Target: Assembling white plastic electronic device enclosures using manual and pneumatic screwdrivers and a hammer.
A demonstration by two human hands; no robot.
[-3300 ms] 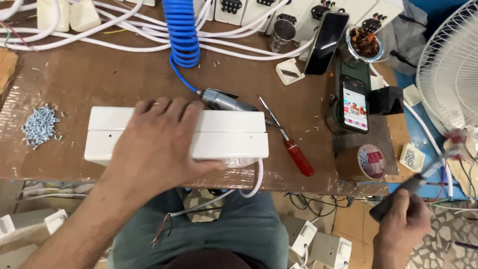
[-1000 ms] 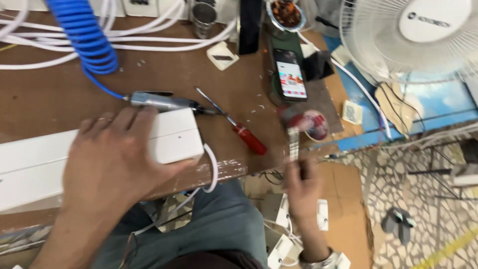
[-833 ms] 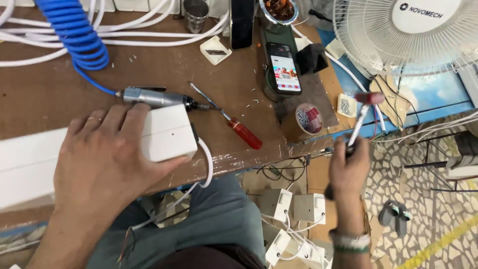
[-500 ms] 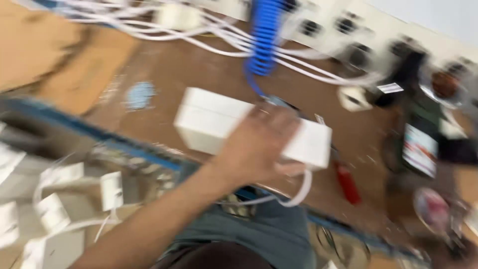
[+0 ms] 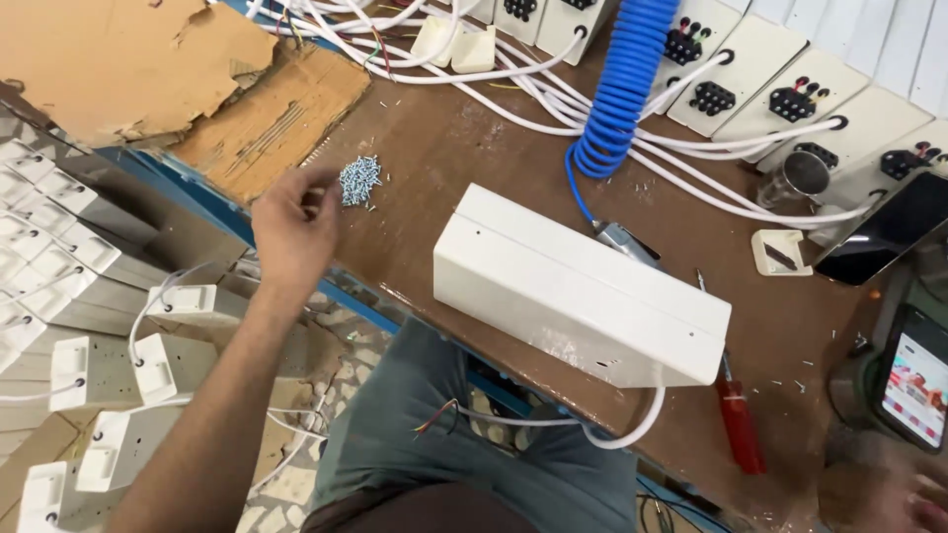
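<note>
The small heap of silvery metal screws (image 5: 359, 181) glints, bright and shiny, beside the bare left hand (image 5: 294, 233). The long white plastic box (image 5: 583, 286) looks smooth and faintly glossy. Under both, the brown wooden benchtop (image 5: 464, 158) is matt, scuffed and dusty. The torn brown cardboard sheets (image 5: 158, 69) are rough and dull. The coiled blue plastic hose (image 5: 620, 89) has a soft sheen. The red screwdriver handle (image 5: 741, 426) is glossy plastic.

Bare left hand (image 5: 294, 229) and forearm, no sleeve, no ring or watch visible; grey-green trousers (image 5: 464, 434) on the lap below.
</note>
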